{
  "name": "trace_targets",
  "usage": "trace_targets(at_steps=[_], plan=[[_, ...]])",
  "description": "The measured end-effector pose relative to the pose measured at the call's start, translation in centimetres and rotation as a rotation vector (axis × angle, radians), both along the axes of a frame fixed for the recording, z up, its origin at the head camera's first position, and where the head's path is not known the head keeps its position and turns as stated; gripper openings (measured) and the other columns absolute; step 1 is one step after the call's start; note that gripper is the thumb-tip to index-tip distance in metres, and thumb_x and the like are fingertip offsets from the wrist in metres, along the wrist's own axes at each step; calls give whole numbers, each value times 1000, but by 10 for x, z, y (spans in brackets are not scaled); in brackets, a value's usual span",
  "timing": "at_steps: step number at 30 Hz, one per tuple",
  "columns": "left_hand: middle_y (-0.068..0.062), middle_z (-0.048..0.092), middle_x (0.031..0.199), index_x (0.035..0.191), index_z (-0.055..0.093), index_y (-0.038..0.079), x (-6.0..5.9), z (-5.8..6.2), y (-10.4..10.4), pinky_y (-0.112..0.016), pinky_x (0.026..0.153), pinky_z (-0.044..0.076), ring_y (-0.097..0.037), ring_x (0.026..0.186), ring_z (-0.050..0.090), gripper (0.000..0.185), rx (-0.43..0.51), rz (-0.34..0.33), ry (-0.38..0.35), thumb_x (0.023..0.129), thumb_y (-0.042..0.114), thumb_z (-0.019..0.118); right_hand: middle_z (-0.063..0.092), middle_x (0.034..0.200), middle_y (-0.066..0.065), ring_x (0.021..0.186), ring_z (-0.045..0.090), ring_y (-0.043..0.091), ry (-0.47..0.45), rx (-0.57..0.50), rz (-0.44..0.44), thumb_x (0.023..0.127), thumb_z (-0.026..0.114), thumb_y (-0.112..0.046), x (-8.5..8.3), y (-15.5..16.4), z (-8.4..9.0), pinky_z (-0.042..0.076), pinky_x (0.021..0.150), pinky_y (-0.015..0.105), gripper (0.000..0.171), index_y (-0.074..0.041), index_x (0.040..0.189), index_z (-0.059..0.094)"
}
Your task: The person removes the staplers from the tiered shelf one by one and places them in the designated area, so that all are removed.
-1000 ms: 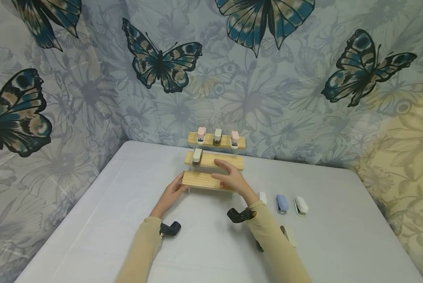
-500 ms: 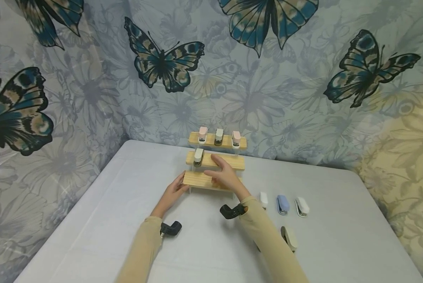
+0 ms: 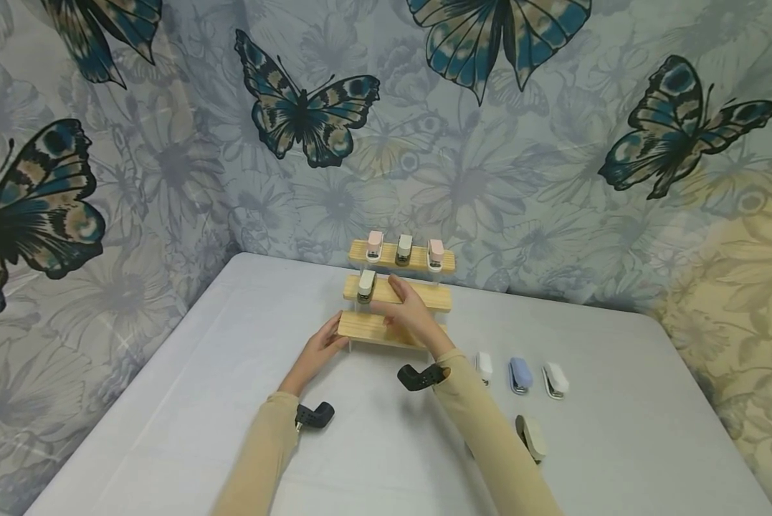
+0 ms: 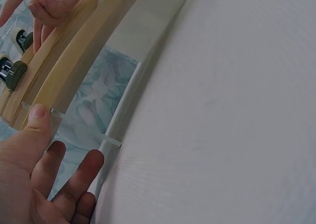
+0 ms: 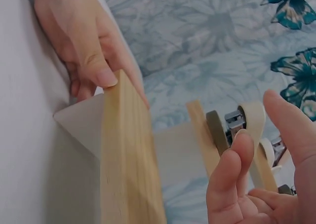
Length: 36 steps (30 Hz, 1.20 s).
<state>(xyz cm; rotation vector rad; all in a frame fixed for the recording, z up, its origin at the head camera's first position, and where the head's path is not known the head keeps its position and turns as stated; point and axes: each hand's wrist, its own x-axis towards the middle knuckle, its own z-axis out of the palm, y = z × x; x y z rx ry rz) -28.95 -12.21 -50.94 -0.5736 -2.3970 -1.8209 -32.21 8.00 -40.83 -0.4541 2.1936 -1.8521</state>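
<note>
A three-tier wooden display stand (image 3: 363,327) with clear supports stands near the back of the table. My left hand (image 3: 317,352) holds the left end of its bottom shelf, thumb on the board's edge, as the left wrist view shows. My right hand (image 3: 413,315) hovers before the middle shelf, fingers partly bent and holding nothing. Its fingertips are close to a cream mini stapler (image 3: 366,286) at that shelf's left end; contact cannot be told. On the top shelf sit a pink stapler (image 3: 375,245), a pale grey-green stapler (image 3: 404,249) and another pink stapler (image 3: 435,252).
Right of the stand, a white stapler (image 3: 483,367), a blue stapler (image 3: 520,375) and another white stapler (image 3: 556,380) lie on the white table (image 3: 618,430). A cream stapler (image 3: 531,438) lies nearer, beside the right sleeve (image 3: 489,430). Butterfly-print cloth (image 3: 521,179) rises behind the table.
My right hand has moved left along the stand, toward the cream stapler on the middle shelf. My left hand stays at the bottom shelf's end. The view has shifted slightly.
</note>
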Motion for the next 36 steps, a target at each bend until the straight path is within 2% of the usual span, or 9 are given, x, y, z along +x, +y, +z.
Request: trace_targets(at_steps=[8,15,22,26,30,33,36], plan=[[-4,25,124,127,19,15,0,0,-1,-27,77,37,-17,96,42,57,-17,-3,4,79,30,47,15,128,-1,56,49,21,-17,-30,1,67,60,-35,-4,-5,2,44,57,33,74,-17,126,17],[-4,25,124,126,20,15,2,0,-1,-28,78,36,-18,96,42,57,-7,6,-11,78,30,47,17,128,4,50,47,19,13,-47,-1,70,58,-32,-8,-8,1,44,51,33,69,-13,125,20],[-2,25,125,126,21,18,1,1,0,-27,78,36,-17,97,42,57,-14,14,-9,78,31,48,23,126,7,47,47,14,-48,-109,-57,70,57,-35,-9,-13,6,44,49,33,67,-12,123,24],[-4,25,125,126,20,18,1,1,1,-28,79,35,-18,99,39,57,-18,10,-2,78,31,47,24,125,6,48,48,13,-85,-111,-55,70,56,-37,-9,-17,8,44,53,36,68,-13,124,23],[-4,25,124,126,19,20,2,2,1,-29,79,35,-19,100,39,56,-20,8,-14,78,31,47,24,125,6,47,48,16,-85,-120,-54,72,56,-32,-8,-18,11,43,53,39,65,-11,124,24],[-5,25,124,126,19,19,2,3,1,-30,79,35,-20,99,40,56,-26,1,-21,79,31,46,27,124,5,46,48,16,-58,-110,-66,72,56,-30,-9,-18,8,44,50,37,62,-10,123,26],[-5,26,124,126,19,19,3,4,0,-30,78,36,-20,99,40,56,-28,5,-24,78,31,46,29,123,0,46,48,14,-33,-76,-84,69,57,-37,-17,-19,-5,45,48,32,63,-16,122,28]])
